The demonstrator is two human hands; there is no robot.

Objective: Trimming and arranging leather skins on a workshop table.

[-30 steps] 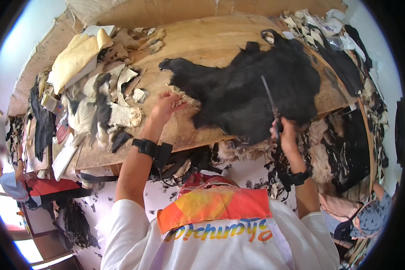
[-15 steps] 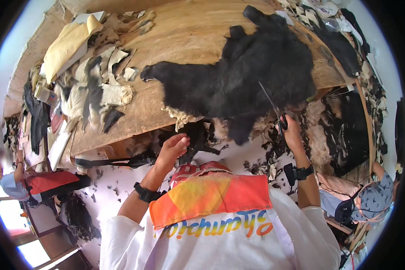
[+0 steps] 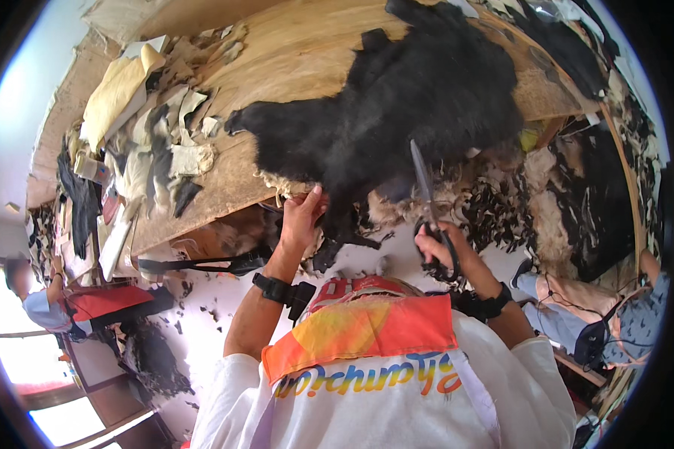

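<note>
A large black fur pelt (image 3: 419,97) lies across the wooden table, its near edge hanging over the front. My left hand (image 3: 303,217) is closed on that near edge, next to a pale, curly fringe (image 3: 281,185). The fingertips are partly hidden against the dark fur. In my right hand (image 3: 448,248) is a pair of scissors (image 3: 423,179), fingers through the dark handles. The long blades point away from me, up toward the pelt, and look closed or nearly so. Whether the tip touches the fur, I cannot tell.
The wooden table (image 3: 202,202) has piled hide scraps (image 3: 146,161) and a yellowish sheet (image 3: 118,93) on its left. Dark offcuts litter the floor (image 3: 202,299). Brown and black furs (image 3: 591,209) hang at the right. One person (image 3: 45,307) works far left, another (image 3: 629,322) at the right.
My left hand has reached up and taken hold of the pelt's near edge. My right hand has drawn the scissors back toward me and left. The pelt appears shifted slightly left in view.
</note>
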